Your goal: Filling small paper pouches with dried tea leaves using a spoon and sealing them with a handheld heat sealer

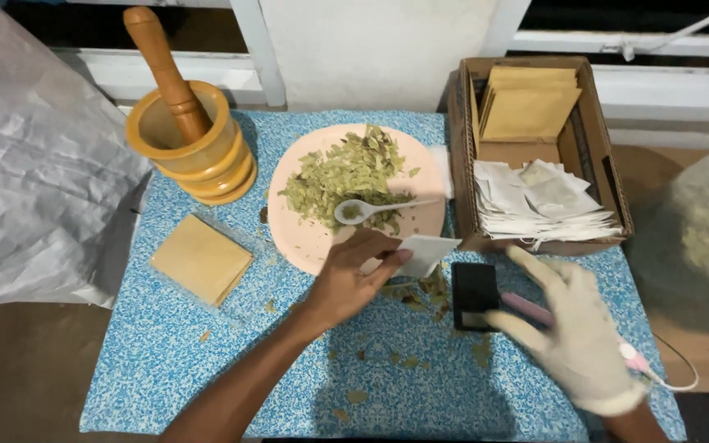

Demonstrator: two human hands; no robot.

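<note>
Nearest to me, both forearms reach over a blue patterned cloth on the worktop point(166, 361), which is littered with leaf crumbs. On my left hand point(353, 279), bare, the fingers are clamped on a small white paper sachet point(426, 253), held at the near edge of a pink plate point(305, 238). My right hand point(572, 328) wears a pale glove; its fingers are spread apart, resting on a small black digital scale point(474, 294), with a pink object point(527, 308) under the palm that I cannot identify.

Crushed dried green leaves point(346, 172) are heaped on the plate, and a white plastic spoon point(371, 208) lies in the pile with some leaf in its bowl. Behind, to the right, a cardboard box point(592, 148) holds white sachets point(535, 205) and tan envelopes point(527, 102). Far left stands a wooden mortar point(194, 152) with its pestle point(166, 70); a stack of tan envelopes in a clear sleeve point(200, 259) lies near it.

I judge this to be the filling step: the sachet is in hand but not yet loaded. Next, it needs opening and a free hand on the spoon.
</note>
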